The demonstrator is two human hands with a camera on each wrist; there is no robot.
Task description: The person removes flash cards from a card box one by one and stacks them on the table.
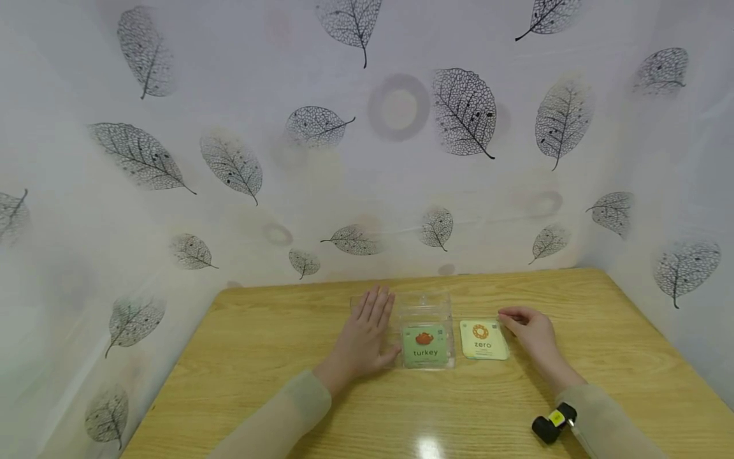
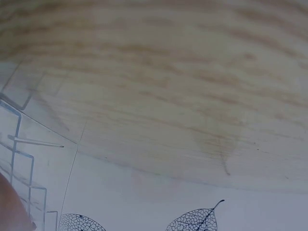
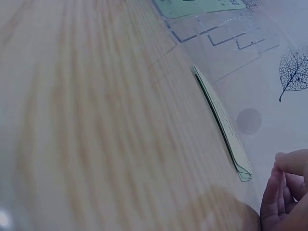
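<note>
A clear plastic card holder (image 1: 424, 309) with stepped dividers stands on the table. In its front right part is a green card (image 1: 425, 354) that reads "turkey". My left hand (image 1: 367, 335) lies with straight fingers over the holder's left part, hiding much of it, thumb pointing towards the turkey card. Right of the holder lies a small stack of pale cards (image 1: 483, 350), "zero" on top. My right hand (image 1: 533, 335) is by the stack's upper right corner, fingers bent and thumb near the fingertips (image 3: 279, 163). In the right wrist view a gap separates them from the stack (image 3: 224, 127).
The wooden table (image 1: 229, 370) meets a leaf-patterned cloth (image 1: 344, 178) at the back and on both sides. A black device with a yellow label (image 1: 555, 421) is strapped at the right wrist.
</note>
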